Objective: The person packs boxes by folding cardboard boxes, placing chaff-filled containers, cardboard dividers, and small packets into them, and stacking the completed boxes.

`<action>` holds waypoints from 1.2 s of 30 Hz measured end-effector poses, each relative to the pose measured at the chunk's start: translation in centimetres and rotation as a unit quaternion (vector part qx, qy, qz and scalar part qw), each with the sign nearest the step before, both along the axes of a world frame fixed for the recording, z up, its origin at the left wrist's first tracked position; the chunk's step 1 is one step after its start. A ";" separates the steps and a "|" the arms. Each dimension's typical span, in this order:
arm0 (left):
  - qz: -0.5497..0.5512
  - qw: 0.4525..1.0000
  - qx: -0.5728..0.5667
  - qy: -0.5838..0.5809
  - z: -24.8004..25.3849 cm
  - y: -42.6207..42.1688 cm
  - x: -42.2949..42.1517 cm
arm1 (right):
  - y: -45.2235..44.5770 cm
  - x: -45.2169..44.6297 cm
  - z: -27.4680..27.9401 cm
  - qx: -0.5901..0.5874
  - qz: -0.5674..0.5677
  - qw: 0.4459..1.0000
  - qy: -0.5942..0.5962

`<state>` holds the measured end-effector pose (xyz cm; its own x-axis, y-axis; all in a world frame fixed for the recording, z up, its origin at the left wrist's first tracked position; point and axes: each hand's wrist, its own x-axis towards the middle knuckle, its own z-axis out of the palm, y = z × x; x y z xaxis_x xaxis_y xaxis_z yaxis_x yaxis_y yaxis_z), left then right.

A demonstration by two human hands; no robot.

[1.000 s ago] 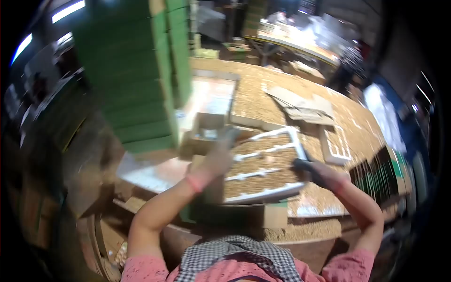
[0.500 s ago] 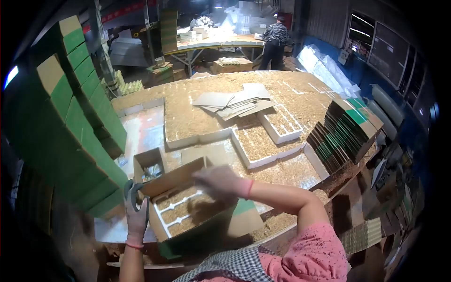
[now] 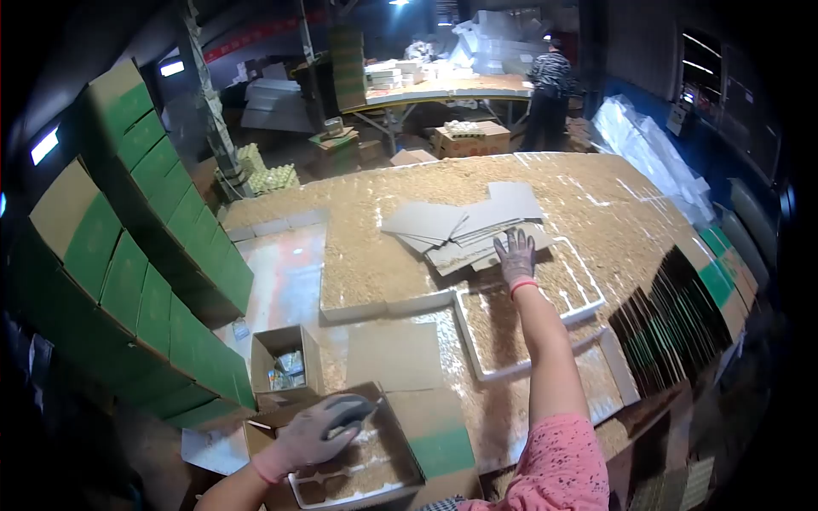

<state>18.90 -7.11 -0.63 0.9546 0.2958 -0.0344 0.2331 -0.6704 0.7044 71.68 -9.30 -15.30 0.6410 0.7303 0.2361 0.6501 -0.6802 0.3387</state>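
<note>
My right hand point(image 3: 516, 255), in a glove, reaches far forward with fingers spread over the loose stack of grey cardboard sheets point(image 3: 464, 223). Its fingertips appear to touch the near sheets. Close to me, my gloved left hand point(image 3: 319, 433) is over an open cardboard carton point(image 3: 400, 434), fingers stretched and thumb apart, with no object visible in it. Inside the carton lies a white foam tray point(image 3: 358, 490) filled with brown, crumbly material; my left hand and forearm hide part of it.
Tall stacks of green cartons point(image 3: 158, 298) stand at the left. A small box point(image 3: 287, 362) holds little packets. Filled white trays point(image 3: 503, 366) cover much of the table. Flattened cartons point(image 3: 682, 315) lean at the right. A person point(image 3: 548, 94) stands by a far table.
My right hand has gone from above the carton forward to the cardboard sheets. My left hand has moved from the carton's left side to over its inside. The view has shifted.
</note>
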 end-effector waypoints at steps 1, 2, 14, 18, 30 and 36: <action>0.040 0.999 0.013 -0.022 0.7 0.6 -0.4 | 0.9 0.6 0.4 -0.049 0.003 0.996 0.079; 0.080 0.995 0.038 -0.052 1.2 1.0 -0.3 | 1.9 0.2 -0.1 -0.048 0.072 0.995 0.054; -0.068 0.838 0.512 -0.176 3.3 -2.0 -5.3 | -11.7 -27.1 18.2 0.266 0.460 0.633 0.563; -0.194 0.888 0.416 -0.020 -1.4 -3.7 -11.3 | -11.9 -32.4 20.3 0.277 0.545 0.617 0.495; 0.242 0.933 0.266 0.016 -1.2 -1.6 -20.9 | -9.4 -39.7 12.7 -0.094 0.573 0.703 0.409; 0.383 0.883 -0.265 -0.060 -16.1 -2.4 -21.3 | -11.5 -38.4 2.2 0.159 0.556 0.726 0.372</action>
